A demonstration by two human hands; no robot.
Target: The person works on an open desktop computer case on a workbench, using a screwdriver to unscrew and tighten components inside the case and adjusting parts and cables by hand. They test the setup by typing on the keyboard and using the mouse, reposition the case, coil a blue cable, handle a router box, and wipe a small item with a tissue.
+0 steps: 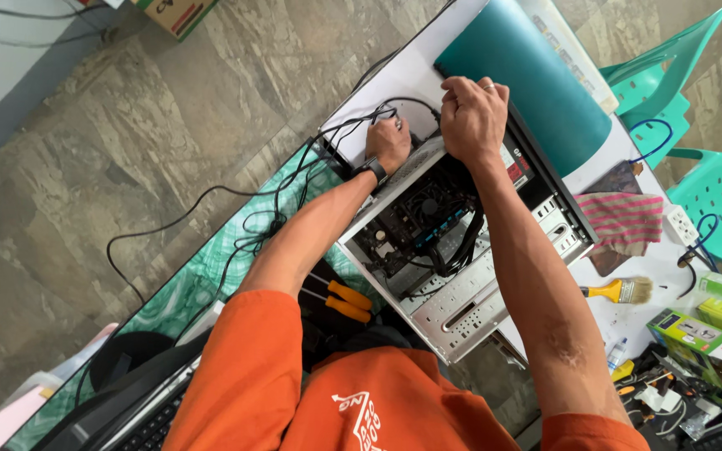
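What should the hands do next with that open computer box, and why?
Probably keep the right hand steadying the open computer case while the left hand eases the black cables at its far end. Both hands sit closed at that end, and the cables trail loose off the table.

White table (407,71): open computer case (470,284), paintbrush (620,291), striped cloth (628,219).

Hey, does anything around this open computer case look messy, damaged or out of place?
No damage shows. A tangle of black cables spills off the white table's edge beside the open grey metal computer case, and a crumpled striped cloth lies beside it.
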